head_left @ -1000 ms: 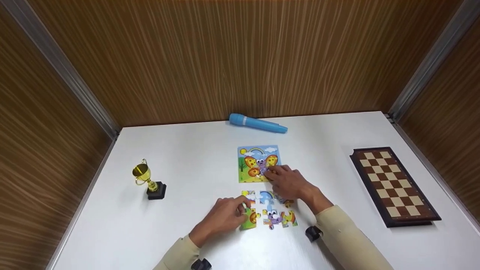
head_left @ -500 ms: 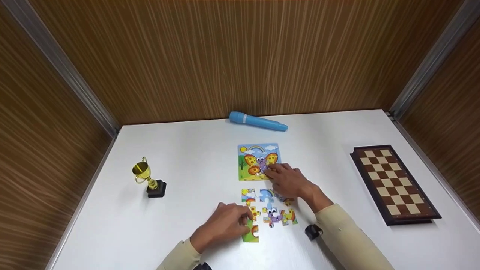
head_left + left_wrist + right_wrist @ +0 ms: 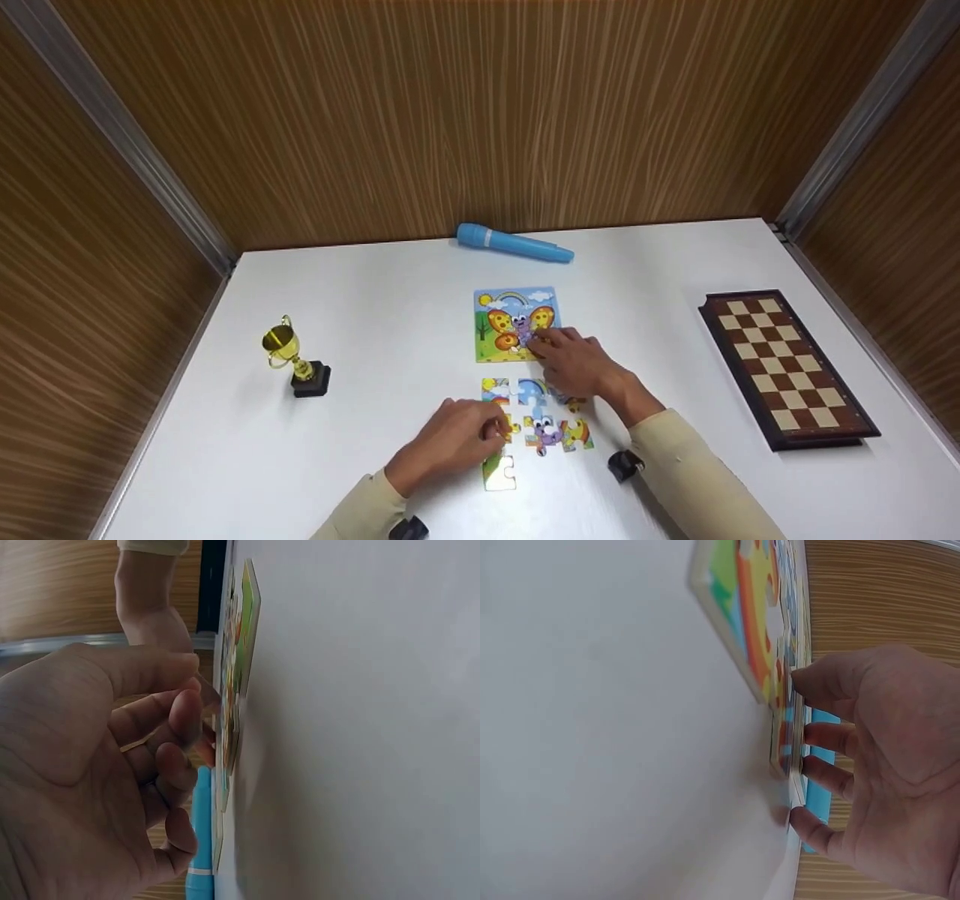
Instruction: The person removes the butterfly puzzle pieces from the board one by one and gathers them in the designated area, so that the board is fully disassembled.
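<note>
Left hand (image 3: 450, 442): the fingers are curled, their tips pinching an orange-and-yellow puzzle piece (image 3: 509, 428) at the left edge of the loose group. The left wrist view shows the fingertips (image 3: 184, 711) bent toward the piece edges. A green corner piece (image 3: 499, 472) lies detached just below that hand, flat on the white table (image 3: 390, 322).

Right hand (image 3: 577, 366): the fingers are spread and nearly straight, their tips resting on the lower right corner of the reference picture (image 3: 516, 324), a card showing a butterfly under a rainbow. The palm covers the right part of the upper puzzle row. The right wrist view confirms extended fingers (image 3: 821, 737) touching flat card edges; nothing is gripped.

Step in hand, as a judgement: assembly of the butterfly puzzle (image 3: 536, 416), about midway, with several pieces grouped between the two hands but gaps visible. The next move likely calls for turning the pinched piece to match the card, then seating its tab beside the purple face piece (image 3: 546, 433).

Farther out: a blue marker (image 3: 514, 245) at the rear wall, a gold trophy (image 3: 292, 358) to the left, a chessboard (image 3: 786, 370) to the right.

Writing: none legible on any item; no brand or label can be read.
</note>
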